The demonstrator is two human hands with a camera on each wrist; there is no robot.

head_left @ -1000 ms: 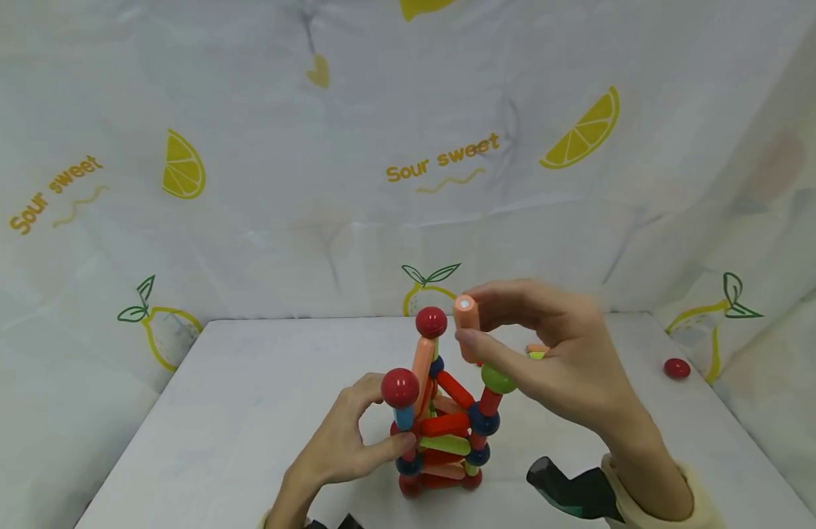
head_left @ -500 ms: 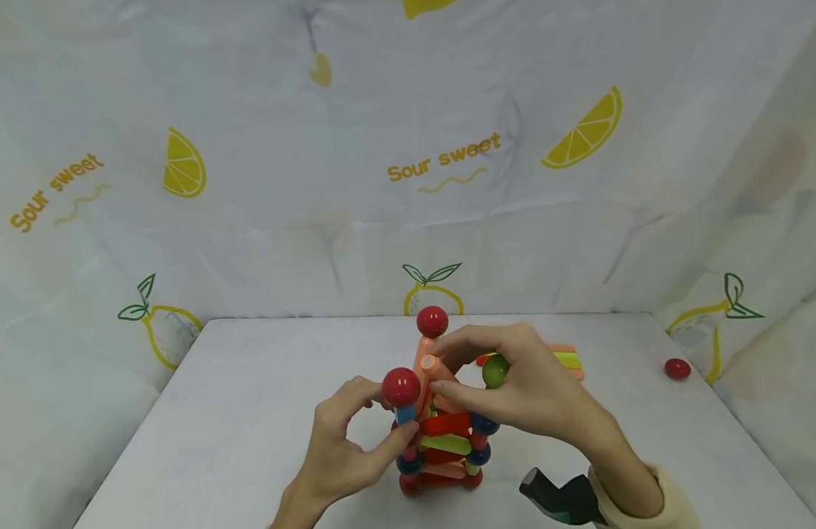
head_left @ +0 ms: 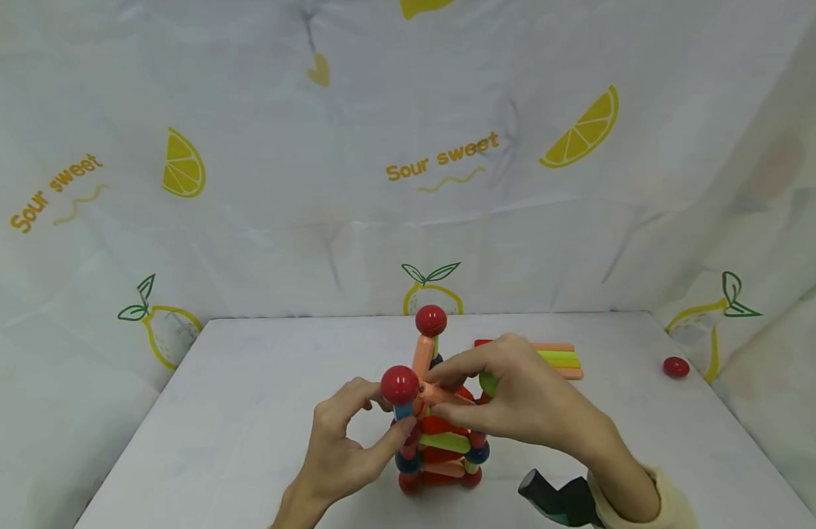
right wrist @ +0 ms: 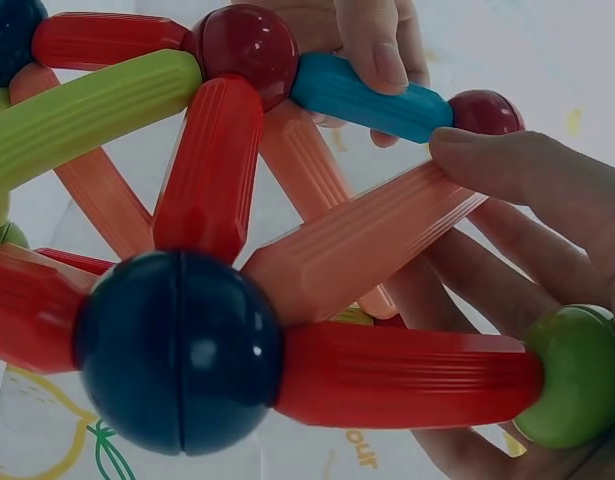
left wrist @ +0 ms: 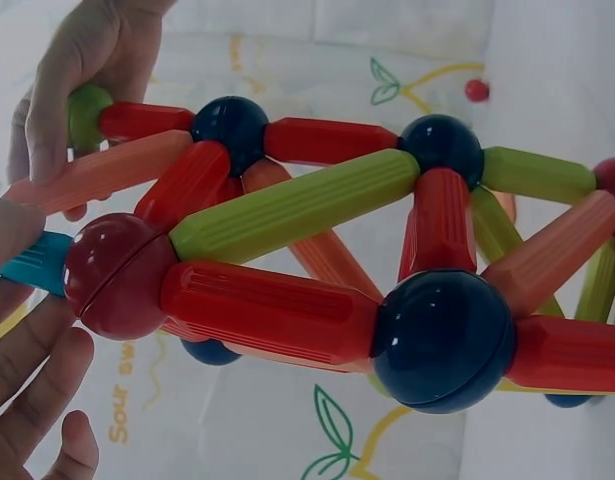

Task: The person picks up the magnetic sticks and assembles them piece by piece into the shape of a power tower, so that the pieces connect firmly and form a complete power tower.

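Observation:
A tower of coloured magnetic rods and balls (head_left: pixel 445 443) stands upright at the table's middle. My left hand (head_left: pixel 344 448) pinches a blue rod (right wrist: pixel 372 97) at its front left upper corner, under a red ball (head_left: pixel 399 385). Between thumb and fingers, my right hand (head_left: pixel 533 400) pinches an orange rod (right wrist: pixel 357 235). That rod slants up from a dark blue ball (right wrist: pixel 177 350) toward the red ball. My thumb covers its upper end, so I cannot tell whether they touch. A green ball (right wrist: pixel 577 375) on a red rod sits beside my right palm.
Several loose rods (head_left: pixel 560 356) lie side by side behind my right hand. A lone red ball (head_left: pixel 676 367) rests near the right edge of the white table (head_left: pixel 249 411). A lemon-print curtain (head_left: pixel 282 242) hangs behind.
My right hand has brought the orange rod down and left from above the tower, tilting it from upright to slanted among the upper parts. My left hand keeps its pinch on the blue rod.

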